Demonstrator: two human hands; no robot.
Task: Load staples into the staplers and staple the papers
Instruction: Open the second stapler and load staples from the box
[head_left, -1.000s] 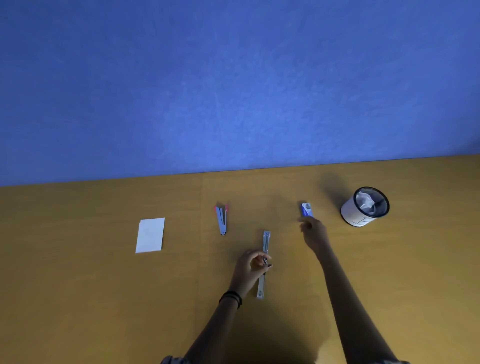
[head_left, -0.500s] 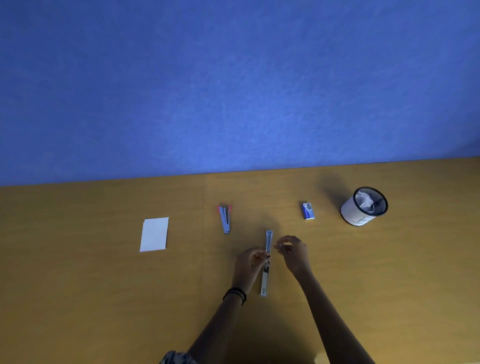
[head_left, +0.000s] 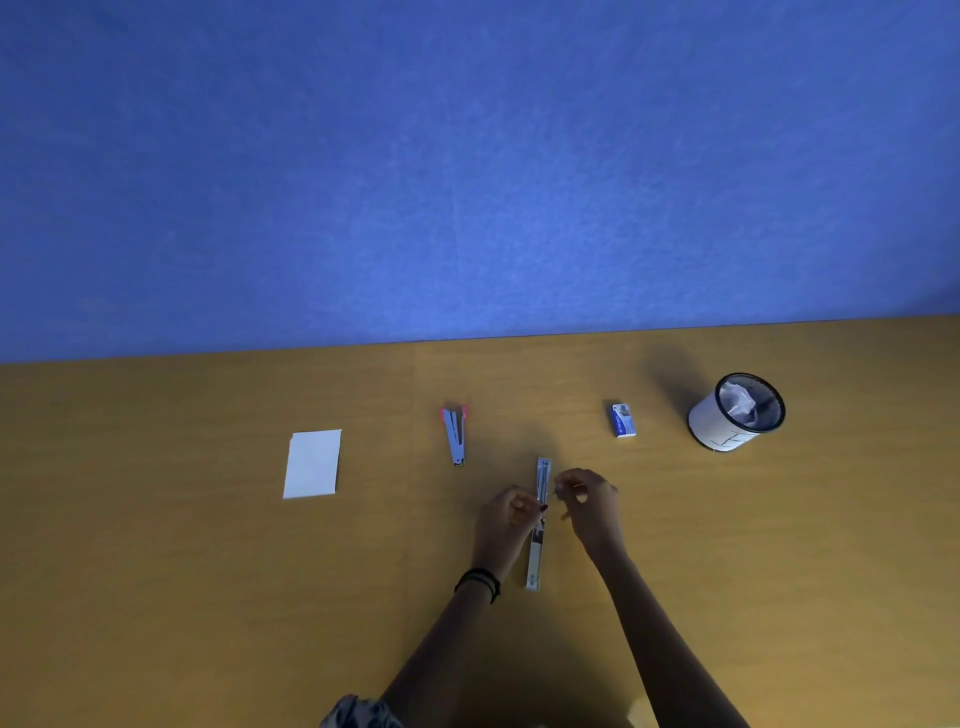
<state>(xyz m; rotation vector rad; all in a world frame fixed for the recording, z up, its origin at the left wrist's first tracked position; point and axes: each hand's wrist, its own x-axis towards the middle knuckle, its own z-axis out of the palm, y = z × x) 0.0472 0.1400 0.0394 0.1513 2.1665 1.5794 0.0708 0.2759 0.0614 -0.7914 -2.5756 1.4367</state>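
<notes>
Head view, the only one we have. The long grey metal stapler (head_left: 535, 564) is swung fully open and lies flat on the yellow-brown wooden table (head_left: 208, 597), centre, with its long axis running away from us. That lay puts the staple channel face up, which is what loading needs.

The left hand (head_left: 506, 522) pinches it at the middle, around the hinge, with the fingers curled on it. We read that as a pin so the rail doesn't skid or fold shut. The right hand (head_left: 589, 506) sits just beside the far half, fingertips drawn together by the channel. Whether there's a staple strip between them is too small to tell. Our guess at the step: seating staples in this first stapler.

The small blue-and-white staple box (head_left: 622, 420) lies farther back on the right, apart from both hands on the right arm's side, a sensible supply spot. The grey stapler with pink tips (head_left: 455, 435) lies back left, opened to a narrow V and untouched, likely waiting its turn. The white paper stack (head_left: 313, 464) is well to the left, away from the loading; stapling isn't started, we judge. The black-rimmed white mesh cup (head_left: 737, 413), far right, holds crumpled white paper. We can't see a role for it.

One risk we'd flag: the open stapler folding onto fingers if the left pinch slips.
</notes>
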